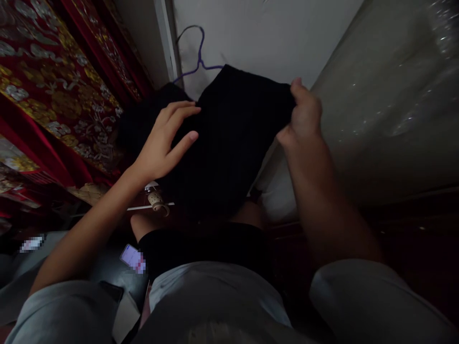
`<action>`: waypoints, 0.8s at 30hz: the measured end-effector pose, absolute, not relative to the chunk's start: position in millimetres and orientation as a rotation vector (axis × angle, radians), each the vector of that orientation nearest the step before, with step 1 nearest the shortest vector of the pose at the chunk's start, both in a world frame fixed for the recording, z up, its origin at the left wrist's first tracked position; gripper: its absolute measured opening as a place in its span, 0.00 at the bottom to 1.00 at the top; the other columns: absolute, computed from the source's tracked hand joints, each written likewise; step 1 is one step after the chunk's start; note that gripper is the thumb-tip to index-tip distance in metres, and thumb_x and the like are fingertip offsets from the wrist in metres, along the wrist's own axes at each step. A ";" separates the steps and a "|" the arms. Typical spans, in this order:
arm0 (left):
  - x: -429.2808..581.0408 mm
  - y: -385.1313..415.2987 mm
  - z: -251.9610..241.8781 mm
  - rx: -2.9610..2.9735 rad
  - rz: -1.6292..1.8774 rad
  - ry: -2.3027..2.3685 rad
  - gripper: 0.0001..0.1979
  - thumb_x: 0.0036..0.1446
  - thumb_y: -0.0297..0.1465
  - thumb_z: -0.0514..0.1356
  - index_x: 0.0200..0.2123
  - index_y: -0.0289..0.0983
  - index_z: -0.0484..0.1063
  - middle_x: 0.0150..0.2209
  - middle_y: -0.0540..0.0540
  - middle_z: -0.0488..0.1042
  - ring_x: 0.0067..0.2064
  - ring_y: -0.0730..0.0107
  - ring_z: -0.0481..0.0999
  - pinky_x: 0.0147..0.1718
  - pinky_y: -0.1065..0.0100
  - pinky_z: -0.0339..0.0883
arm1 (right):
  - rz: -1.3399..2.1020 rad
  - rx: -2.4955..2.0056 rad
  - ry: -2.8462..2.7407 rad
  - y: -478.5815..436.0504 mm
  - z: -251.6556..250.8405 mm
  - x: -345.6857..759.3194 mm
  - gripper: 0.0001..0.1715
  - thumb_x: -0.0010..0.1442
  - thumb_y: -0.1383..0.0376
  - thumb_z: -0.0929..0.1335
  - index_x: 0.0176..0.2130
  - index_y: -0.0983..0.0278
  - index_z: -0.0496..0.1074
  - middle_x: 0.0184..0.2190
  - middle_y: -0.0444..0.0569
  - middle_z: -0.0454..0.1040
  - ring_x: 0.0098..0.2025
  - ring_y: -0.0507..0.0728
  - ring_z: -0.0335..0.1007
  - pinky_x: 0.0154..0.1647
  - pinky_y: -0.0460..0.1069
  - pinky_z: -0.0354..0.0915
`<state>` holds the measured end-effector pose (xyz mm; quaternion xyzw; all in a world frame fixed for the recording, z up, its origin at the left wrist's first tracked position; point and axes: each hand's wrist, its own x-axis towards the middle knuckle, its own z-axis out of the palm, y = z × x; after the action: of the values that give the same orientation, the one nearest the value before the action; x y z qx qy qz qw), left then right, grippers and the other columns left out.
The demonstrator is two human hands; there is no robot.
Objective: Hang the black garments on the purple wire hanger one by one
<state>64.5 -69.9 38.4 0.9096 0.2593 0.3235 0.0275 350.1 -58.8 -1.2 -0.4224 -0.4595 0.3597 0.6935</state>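
A black garment [240, 134] spreads out in front of me, too dark to tell its cut. Out of its top rises a purple wire hanger [200, 61], whose lower part is hidden inside the cloth. My right hand [303, 114] grips the garment's edge at the right and stretches it sideways. Against the left part of the cloth lies my left hand [168, 138], palm down, with its fingers stretched and the thumb apart.
Red curtain fabric with gold and silver embroidery [68, 91] fills the left. Plastic-wrapped goods [376, 124] stand at the right, beside a pale wall [265, 33]. A lit phone [132, 258] and a beige clog [156, 200] lie low on the left.
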 end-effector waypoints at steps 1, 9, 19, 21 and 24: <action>61.8 -73.9 36.4 2.770 1.002 0.838 0.22 0.73 0.48 0.53 0.63 0.45 0.67 0.65 0.44 0.68 0.71 0.49 0.64 0.71 0.47 0.57 | 0.817 -0.948 -1.039 -64.9 2.1 347.2 0.23 0.64 0.45 0.70 0.44 0.60 0.75 0.40 0.50 0.75 0.49 0.64 0.75 0.41 0.54 0.75; 44.0 -74.3 39.9 1.951 1.066 0.896 0.22 0.77 0.46 0.42 0.63 0.42 0.61 0.64 0.42 0.69 0.64 0.56 0.74 0.61 0.54 0.71 | 0.645 -0.802 -1.297 -124.9 20.4 310.7 0.12 0.62 0.54 0.67 0.39 0.58 0.74 0.32 0.46 0.68 0.40 0.59 0.71 0.40 0.51 0.68; 14.9 -110.5 -7.0 2.013 0.559 1.086 0.14 0.51 0.26 0.56 0.42 0.40 0.68 0.42 0.45 0.78 0.39 0.62 0.80 0.33 0.64 0.76 | 1.130 -0.934 -2.382 -109.7 -9.7 298.6 0.26 0.64 0.43 0.70 0.51 0.57 0.78 0.48 0.50 0.81 0.51 0.64 0.78 0.53 0.57 0.72; 0.7 -114.7 -7.6 2.123 0.366 1.067 0.12 0.47 0.25 0.55 0.38 0.40 0.70 0.39 0.46 0.78 0.38 0.63 0.78 0.35 0.64 0.74 | 0.764 -1.129 -2.132 -89.8 -25.7 309.0 0.31 0.61 0.45 0.72 0.58 0.56 0.75 0.57 0.53 0.77 0.61 0.69 0.71 0.63 0.64 0.67; -13.9 -115.1 1.2 2.281 0.318 1.106 0.07 0.47 0.25 0.53 0.30 0.39 0.68 0.32 0.49 0.75 0.37 0.64 0.75 0.38 0.63 0.70 | 0.464 -1.216 -1.921 -67.3 -47.8 318.0 0.40 0.57 0.47 0.75 0.63 0.58 0.70 0.66 0.56 0.68 0.71 0.73 0.59 0.72 0.68 0.56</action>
<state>-13.9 -115.1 1.2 0.8547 0.4143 0.1191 0.2891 318.0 -67.3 -47.8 -0.4805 -0.7591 0.1835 0.3990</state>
